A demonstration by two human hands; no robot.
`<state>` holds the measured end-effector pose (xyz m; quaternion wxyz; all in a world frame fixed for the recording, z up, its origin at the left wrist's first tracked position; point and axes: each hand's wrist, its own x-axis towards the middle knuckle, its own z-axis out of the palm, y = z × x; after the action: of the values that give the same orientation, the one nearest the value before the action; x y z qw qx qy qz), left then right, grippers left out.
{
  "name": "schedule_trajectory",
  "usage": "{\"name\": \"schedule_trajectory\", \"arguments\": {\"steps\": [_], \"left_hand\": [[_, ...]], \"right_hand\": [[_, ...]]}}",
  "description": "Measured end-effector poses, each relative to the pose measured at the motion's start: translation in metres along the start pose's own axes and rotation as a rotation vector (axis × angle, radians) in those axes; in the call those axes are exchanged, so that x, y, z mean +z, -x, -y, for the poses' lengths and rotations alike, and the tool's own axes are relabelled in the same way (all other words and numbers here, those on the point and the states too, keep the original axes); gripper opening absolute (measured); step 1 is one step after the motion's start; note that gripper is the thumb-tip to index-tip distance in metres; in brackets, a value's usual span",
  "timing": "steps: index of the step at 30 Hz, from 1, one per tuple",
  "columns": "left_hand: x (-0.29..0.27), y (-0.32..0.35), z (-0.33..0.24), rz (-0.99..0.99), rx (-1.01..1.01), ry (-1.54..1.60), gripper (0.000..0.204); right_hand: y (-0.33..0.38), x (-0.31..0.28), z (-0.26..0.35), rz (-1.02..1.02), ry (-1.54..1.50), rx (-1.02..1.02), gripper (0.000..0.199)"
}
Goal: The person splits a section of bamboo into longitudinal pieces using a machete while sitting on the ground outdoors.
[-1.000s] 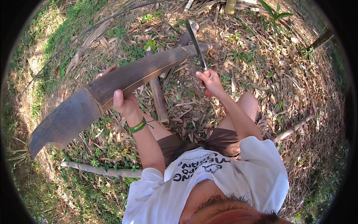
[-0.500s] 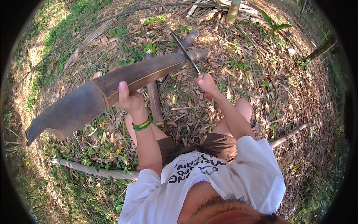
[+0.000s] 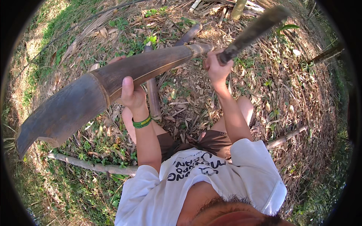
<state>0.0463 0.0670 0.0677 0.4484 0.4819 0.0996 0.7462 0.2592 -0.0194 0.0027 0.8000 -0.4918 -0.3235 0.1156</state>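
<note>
Fingers [image 3: 210, 61] of the outstretched right hand [image 3: 219, 71] clench a raised knife [image 3: 257, 32].

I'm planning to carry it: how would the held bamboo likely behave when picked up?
The held bamboo is probably stiff: its body shows no sag beyond the left hand. It may be light for its size, since only that hand grips it. Its rounded surface could let it roll.
</note>
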Motion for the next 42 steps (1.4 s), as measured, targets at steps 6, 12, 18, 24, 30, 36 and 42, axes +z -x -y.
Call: {"name": "schedule_trajectory", "arguments": {"steps": [6, 12, 18, 24, 30, 36, 42], "left_hand": [[-0.025, 0.019, 0.007, -0.037, -0.037, -0.012, 0.067], [-0.022, 0.004, 0.0, -0.03, -0.03, -0.031, 0.064], [-0.021, 0.01, -0.001, 0.003, -0.034, -0.019, 0.064], [-0.006, 0.013, 0.002, 0.049, -0.054, 0.023, 0.067], [-0.021, 0.01, 0.008, 0.068, -0.014, 0.055, 0.068], [-0.023, 0.009, 0.001, 0.063, -0.038, 0.022, 0.069], [-0.017, 0.012, -0.001, 0.075, -0.03, 0.01, 0.069]], "right_hand": [[0.025, -0.04, -0.113, 0.383, 0.306, 0.819, 0.019], [-0.006, -0.033, -0.04, 0.458, 0.257, 0.8, 0.019], [-0.07, 0.007, 0.147, 0.355, -0.145, 0.006, 0.018], [0.0, -0.023, -0.013, -0.016, -0.067, -0.1, 0.007], [0.024, -0.061, -0.113, 0.476, 0.229, 0.937, 0.015], [-0.02, -0.044, -0.01, 0.485, 0.196, 0.807, 0.019], [-0.063, 0.002, 0.141, 0.371, -0.131, -0.03, 0.022]]}}
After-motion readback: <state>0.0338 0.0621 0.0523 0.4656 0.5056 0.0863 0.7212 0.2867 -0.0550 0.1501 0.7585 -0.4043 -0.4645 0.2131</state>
